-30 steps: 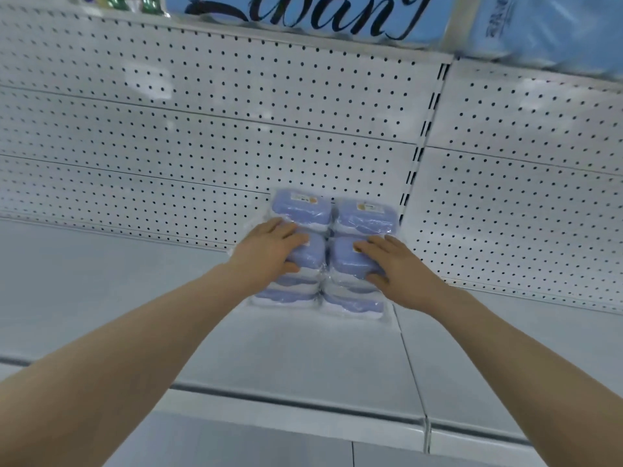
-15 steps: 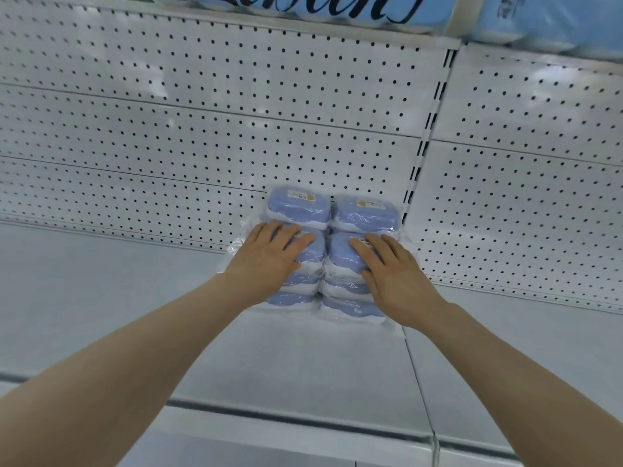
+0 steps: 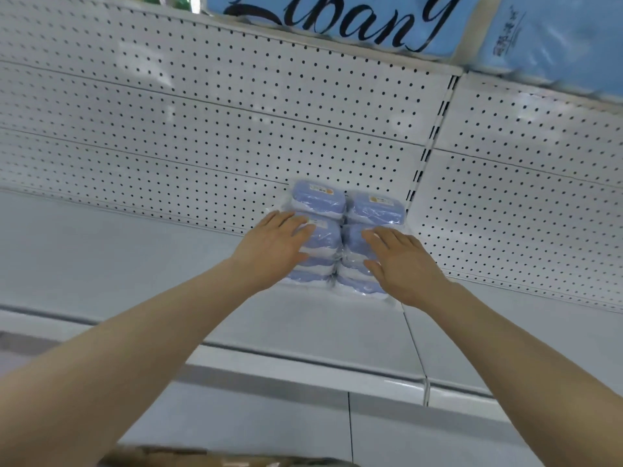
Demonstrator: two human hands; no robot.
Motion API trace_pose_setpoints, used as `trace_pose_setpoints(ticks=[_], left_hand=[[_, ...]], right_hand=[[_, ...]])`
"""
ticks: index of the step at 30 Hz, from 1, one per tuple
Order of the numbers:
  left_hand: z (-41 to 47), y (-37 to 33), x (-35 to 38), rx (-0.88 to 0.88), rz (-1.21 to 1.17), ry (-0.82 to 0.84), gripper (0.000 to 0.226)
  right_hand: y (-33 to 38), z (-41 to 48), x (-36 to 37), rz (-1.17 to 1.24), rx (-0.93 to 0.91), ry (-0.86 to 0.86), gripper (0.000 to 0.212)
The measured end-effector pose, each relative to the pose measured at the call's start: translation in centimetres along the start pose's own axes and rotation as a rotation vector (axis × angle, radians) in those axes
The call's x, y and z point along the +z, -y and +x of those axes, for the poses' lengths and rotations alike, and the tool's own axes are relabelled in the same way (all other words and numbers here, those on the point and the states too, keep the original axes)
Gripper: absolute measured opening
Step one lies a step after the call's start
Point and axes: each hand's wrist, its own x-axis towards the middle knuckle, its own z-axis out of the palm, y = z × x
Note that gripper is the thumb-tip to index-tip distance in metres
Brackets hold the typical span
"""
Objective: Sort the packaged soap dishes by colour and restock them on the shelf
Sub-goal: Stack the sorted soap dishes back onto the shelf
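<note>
Several blue soap dishes in clear plastic wrap stand in two side-by-side stacks on the white shelf [image 3: 303,328], against the pegboard back. The rear left pack [image 3: 318,198] and rear right pack [image 3: 376,208] show small labels. My left hand [image 3: 273,246] lies flat with straight fingers on the front left stack [image 3: 322,239]. On the front right stack [image 3: 352,241] my right hand [image 3: 401,261] rests flat, fingers spread. The hands hide much of the front packs.
White pegboard [image 3: 202,136] backs the shelf, with a slotted upright [image 3: 424,156] right of the stacks. Blue packaging with black lettering [image 3: 337,25] sits on the shelf above. A brown object [image 3: 202,460] shows at the bottom edge.
Both hands went from curled over the front packs to lying flat on them. The view shifted, showing more of the shelf front.
</note>
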Motion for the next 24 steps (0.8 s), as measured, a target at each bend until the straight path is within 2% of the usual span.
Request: trace_pose_setpoints(ticks=[7,10,15,19,24], left_hand=[[-11.0,2.0,-5.9,-0.013,-0.055,-0.050,0.050],[-18.2,3.2,-7.7,-0.063,-0.103,-0.007,0.048],[-32.5,5.9,-8.0,-0.192,-0.167,0.056,0.042],[-43.8,7.8,-6.5,-0.382,-0.210,0.179,0.041],[-54.4,9.8,-2.6,-0.546,-0.245,0.446,0.045]], right_hand=[[8.9,-4.9,-2.4,0.070,-0.045,-0.058,0.056],[15.0,-7.9,-2.0,0.149,-0.062,-0.075,0.062],[27.4,-13.4,1.8,0.281,-0.142,-0.063,0.055],[37.1,-17.7,7.7,0.399,-0.217,0.108,0.050],[45.0,-19.7,14.9,0.458,-0.221,0.452,0.062]])
